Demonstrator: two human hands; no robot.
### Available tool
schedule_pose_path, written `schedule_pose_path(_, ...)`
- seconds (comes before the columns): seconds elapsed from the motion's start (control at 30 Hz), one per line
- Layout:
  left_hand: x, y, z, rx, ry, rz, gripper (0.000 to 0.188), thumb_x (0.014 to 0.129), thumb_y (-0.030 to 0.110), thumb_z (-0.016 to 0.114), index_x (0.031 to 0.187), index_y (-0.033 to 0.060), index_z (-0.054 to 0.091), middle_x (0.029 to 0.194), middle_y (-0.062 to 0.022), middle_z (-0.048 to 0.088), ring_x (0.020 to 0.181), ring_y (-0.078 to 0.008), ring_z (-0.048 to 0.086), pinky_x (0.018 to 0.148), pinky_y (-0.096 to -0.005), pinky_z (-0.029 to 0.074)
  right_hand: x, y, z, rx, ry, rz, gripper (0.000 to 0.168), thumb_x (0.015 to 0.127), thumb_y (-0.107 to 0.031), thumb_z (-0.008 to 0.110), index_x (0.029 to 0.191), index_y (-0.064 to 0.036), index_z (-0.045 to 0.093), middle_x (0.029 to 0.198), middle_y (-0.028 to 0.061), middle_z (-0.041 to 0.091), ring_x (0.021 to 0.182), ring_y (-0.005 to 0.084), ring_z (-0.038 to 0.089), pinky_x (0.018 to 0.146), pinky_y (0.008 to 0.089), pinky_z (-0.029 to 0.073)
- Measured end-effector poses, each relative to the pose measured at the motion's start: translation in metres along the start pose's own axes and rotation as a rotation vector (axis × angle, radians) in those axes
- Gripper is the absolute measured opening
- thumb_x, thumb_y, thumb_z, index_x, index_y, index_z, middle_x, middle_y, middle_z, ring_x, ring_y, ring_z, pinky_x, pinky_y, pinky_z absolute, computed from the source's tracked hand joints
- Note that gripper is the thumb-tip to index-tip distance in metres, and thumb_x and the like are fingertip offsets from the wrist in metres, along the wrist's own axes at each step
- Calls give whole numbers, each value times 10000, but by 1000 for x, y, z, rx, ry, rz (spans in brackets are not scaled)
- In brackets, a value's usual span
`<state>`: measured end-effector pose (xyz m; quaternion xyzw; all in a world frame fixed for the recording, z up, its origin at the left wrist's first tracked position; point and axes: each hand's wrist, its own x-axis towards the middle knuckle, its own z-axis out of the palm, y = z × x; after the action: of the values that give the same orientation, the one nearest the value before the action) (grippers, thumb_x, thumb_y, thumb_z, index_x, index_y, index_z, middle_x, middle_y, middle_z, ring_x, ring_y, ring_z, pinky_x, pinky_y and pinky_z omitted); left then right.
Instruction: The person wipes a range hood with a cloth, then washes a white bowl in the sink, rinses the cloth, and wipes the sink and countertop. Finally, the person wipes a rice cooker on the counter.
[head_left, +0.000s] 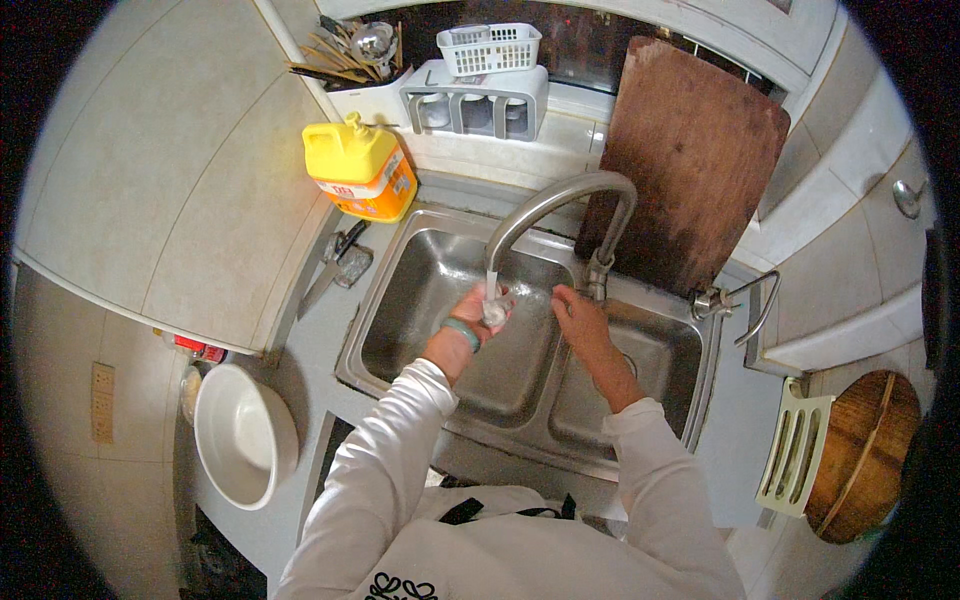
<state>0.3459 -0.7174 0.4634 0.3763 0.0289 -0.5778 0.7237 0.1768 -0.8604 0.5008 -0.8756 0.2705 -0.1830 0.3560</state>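
Note:
Water runs from the curved steel faucet (559, 187) over the left basin of a double stainless steel sink (420, 300). My left hand (469, 307), with a green bangle at its wrist, is under the stream, palm up. In its palm lies a small pale, shiny thing (494, 311); the water makes it hard to tell what it is. My right hand (576, 315) is above the divider between the two basins, its fingers bent close together, apart from the left hand. Whether it pinches anything cannot be seen.
A yellow detergent jug (360, 172) and a knife (322, 285) beside a scouring pad (352, 266) are left of the sink. A white basin (244, 439) stands lower left. Behind are a seasoning rack (540, 101) and a leaning brown cutting board (690, 150). A small tap (709, 304) is at right.

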Motion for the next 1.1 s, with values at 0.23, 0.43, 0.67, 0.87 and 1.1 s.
schedule_pose_path(0.23,-12,-2,18,-9,94,5,233,766,265,590,872,66,529,794,-85,573,660,-232,587,486,-290,497,32,7,-2,147,13,85,260,823,-292,505,998,-111,571,841,124,620,779,307,592,708,367,455)
schedule_pose_path(0.43,-13,-12,-5,-55,118,-2,153,804,255,549,855,112,531,758,-61,573,664,-205,572,433,-285,462,11,17,41,374,-85,59,268,846,-214,503,1033,-25,538,911,84,599,813,173,572,738,282,438)
schedule_pose_path(0.67,-12,-39,-27,-169,243,-14,336,819,438,511,803,102,501,634,-71,507,511,-218,490,383,-335,386,-59,-9,90,673,-246,158,315,828,-241,545,1045,-23,477,859,98,584,767,196,567,697,315,448)
schedule_pose_path(0.87,-16,-54,-18,-40,420,63,389,824,476,483,795,89,497,620,-77,494,496,-226,486,398,-347,400,-77,-21,93,627,-152,139,265,824,-191,552,987,-12,445,791,72,555,688,145,531,631,293,440)
schedule_pose_path(1.1,-42,-66,-21,247,273,-169,443,769,503,545,853,70,501,674,-62,539,585,-217,541,467,-321,452,-88,-9,99,556,-225,181,213,822,-167,547,935,-1,477,739,61,538,642,128,495,598,273,422)
